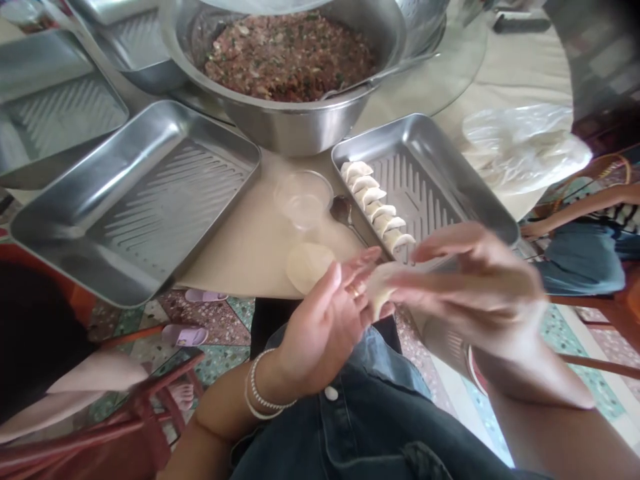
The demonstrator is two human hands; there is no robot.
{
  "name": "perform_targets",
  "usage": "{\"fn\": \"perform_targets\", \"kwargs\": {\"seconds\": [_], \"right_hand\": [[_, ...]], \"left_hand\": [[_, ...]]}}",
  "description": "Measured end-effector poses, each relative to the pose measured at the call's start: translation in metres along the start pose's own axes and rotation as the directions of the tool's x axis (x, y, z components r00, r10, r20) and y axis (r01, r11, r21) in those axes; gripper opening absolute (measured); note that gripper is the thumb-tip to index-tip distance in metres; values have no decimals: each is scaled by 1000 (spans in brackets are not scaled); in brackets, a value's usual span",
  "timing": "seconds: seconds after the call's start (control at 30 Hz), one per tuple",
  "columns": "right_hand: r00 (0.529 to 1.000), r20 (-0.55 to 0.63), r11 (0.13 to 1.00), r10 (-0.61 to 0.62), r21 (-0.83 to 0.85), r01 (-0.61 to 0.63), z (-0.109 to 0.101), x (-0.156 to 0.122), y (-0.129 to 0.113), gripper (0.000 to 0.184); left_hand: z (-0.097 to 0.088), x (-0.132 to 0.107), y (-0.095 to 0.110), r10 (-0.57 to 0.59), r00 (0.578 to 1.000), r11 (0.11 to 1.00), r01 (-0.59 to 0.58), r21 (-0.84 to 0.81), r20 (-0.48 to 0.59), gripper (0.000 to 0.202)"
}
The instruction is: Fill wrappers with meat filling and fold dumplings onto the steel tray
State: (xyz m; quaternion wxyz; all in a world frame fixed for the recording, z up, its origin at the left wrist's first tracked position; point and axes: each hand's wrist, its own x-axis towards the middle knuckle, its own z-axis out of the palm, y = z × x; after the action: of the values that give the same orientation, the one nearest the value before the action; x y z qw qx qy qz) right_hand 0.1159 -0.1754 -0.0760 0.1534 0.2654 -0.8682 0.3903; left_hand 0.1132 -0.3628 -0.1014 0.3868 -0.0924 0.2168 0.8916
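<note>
My left hand and my right hand meet above my lap, both pinching one pale dumpling between their fingertips. The right hand is blurred by motion. Just beyond them a steel tray holds a row of several folded dumplings along its left side. A stack of round wrappers lies on the table edge near my left hand. A large steel bowl of minced meat filling stands at the back.
An empty steel tray sits at the left, with more trays behind it. A clear plastic cup and a spoon lie between the trays. A plastic bag rests at the right. Another person's arm shows at the right edge.
</note>
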Motion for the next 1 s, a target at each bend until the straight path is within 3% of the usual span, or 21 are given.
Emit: {"fn": "perform_targets", "kwargs": {"seconds": [0.07,0.13,0.27,0.33,0.57,0.73,0.8,0.87,0.93,1.0], "right_hand": [[991,-44,990,128,-57,-131,-19,-7,15,39],[980,31,974,196,-119,-191,-34,-14,34,32],[928,335,985,164,-114,-133,-38,-22,67,15],[909,396,988,132,-121,-91,-34,-22,74,16],[893,428,975,140,-215,-50,-27,-10,68,22],[918,376,967,128,-252,-31,-35,-8,66,21],[936,332,964,119,-264,-29,-40,-4,61,18],[956,280,963,84,-271,-5,-41,5,52,15],[963,270,966,22,-254,49,-35,17,42,15],[941,336,956,-40,-261,133,-21,31,31,17]], "left_hand": [[-5,-4,9,76,997,993,-75,92,-9,46],[-11,-8,20,203,979,965,-195,176,-32,44],[-18,-14,39,445,891,867,-402,294,-93,36],[-18,-15,44,519,845,822,-451,349,-130,30],[-23,-16,52,681,683,703,-512,493,-263,19],[-36,-20,57,760,628,585,-547,599,-169,17],[-45,-20,57,802,592,476,-555,682,-79,15],[-55,-20,55,831,553,237,-448,862,59,18],[-65,-18,52,796,574,-61,-241,969,193,24],[-72,-15,50,723,634,-282,-90,955,273,31]]}}
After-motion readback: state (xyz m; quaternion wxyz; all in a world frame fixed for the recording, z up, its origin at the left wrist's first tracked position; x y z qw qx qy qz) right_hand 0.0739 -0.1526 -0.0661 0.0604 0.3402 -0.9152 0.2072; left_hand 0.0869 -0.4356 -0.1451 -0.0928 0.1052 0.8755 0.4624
